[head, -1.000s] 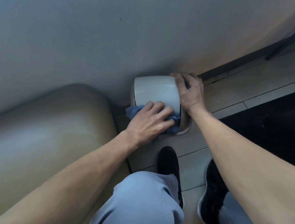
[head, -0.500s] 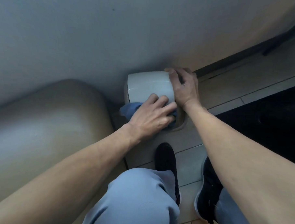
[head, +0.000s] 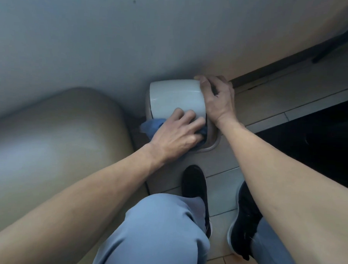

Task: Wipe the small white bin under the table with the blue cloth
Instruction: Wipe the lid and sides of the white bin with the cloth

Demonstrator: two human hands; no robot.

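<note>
Since the earlier frame the left hand (head: 177, 136) is sliding the blue cloth (head: 151, 126) slightly up the white bin (head: 176, 100), so wiping is progressing along its near side. The right hand (head: 217, 99) is gripping the bin's base end (fingers wrapped over it). The bin is lying tipped on the floor (head: 223, 160) under the worktop (head: 113, 39), long axis crosswise, mouth apparently facing left.

left hand (head: 177, 132) presses blue cloth (head: 151, 126) on white bin (head: 176, 100) | right hand (head: 218, 100) grips bin's far side
</note>
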